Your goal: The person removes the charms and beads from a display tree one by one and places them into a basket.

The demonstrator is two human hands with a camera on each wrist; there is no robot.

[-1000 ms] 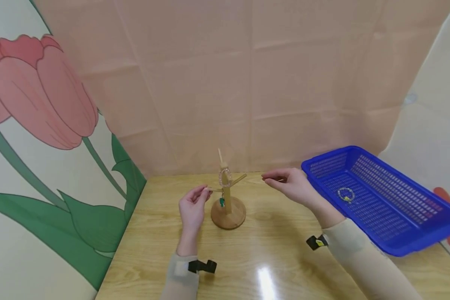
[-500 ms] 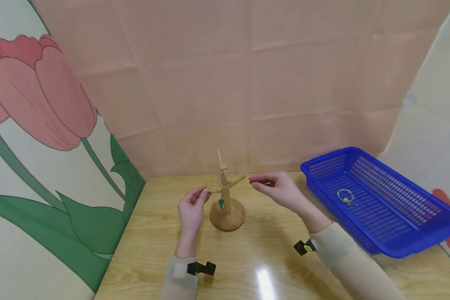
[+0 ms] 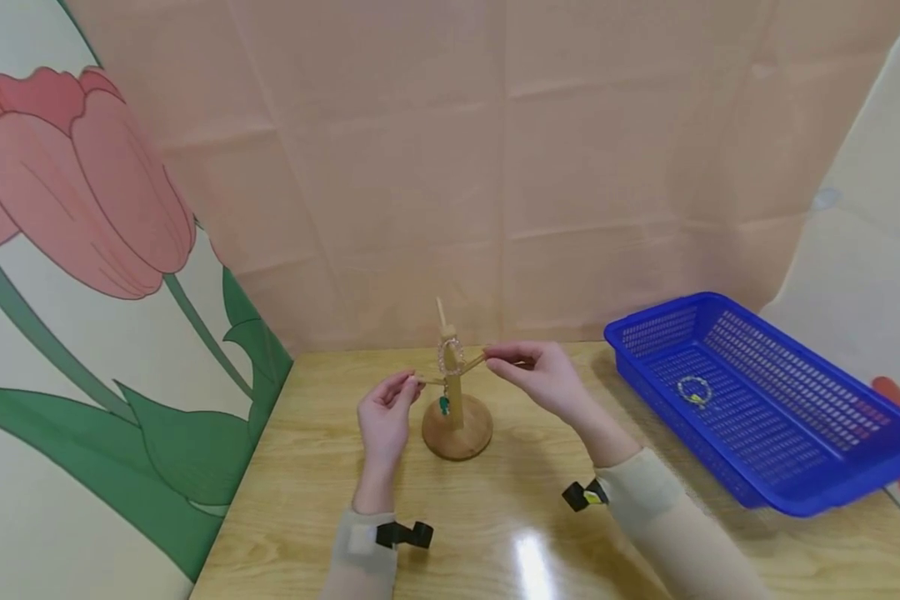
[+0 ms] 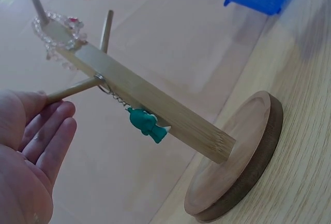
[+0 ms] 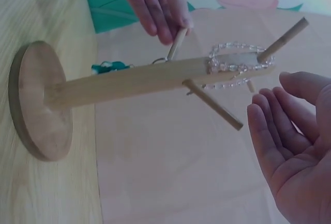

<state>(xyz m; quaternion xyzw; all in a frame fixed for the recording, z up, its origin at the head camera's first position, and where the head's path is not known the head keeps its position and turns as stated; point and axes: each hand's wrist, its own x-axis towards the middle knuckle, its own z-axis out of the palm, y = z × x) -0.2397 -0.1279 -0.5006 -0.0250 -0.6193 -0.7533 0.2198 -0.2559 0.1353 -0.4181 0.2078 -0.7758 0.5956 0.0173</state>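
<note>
A wooden stand [image 3: 456, 408] with a round base and several thin pegs stands upright on the table. My left hand [image 3: 385, 417] pinches the tip of its left peg [image 4: 77, 88] between thumb and finger. On that peg hangs a keychain [image 4: 146, 124] with a green figure, its ring near the post. A clear beaded bracelet [image 5: 227, 68] loops around the upper part of the stand. My right hand [image 5: 297, 136] is beside the right peg [image 5: 214, 105], fingers relaxed and slightly bent. The right wrist view shows a gap between that hand and the peg, and nothing in its fingers.
To the right on the table [image 3: 307, 533] sits a blue perforated basket [image 3: 678, 429]. Inside it lies a pale beaded bracelet [image 3: 694, 400] with a yellow part. Behind the stand hangs a pinkish cloth [image 3: 405, 167]; a tulip-patterned panel [image 3: 142, 350] stands at left.
My right hand has moved left from near the basket to the tip of the stand's right peg. The left hand has stayed on its peg.
</note>
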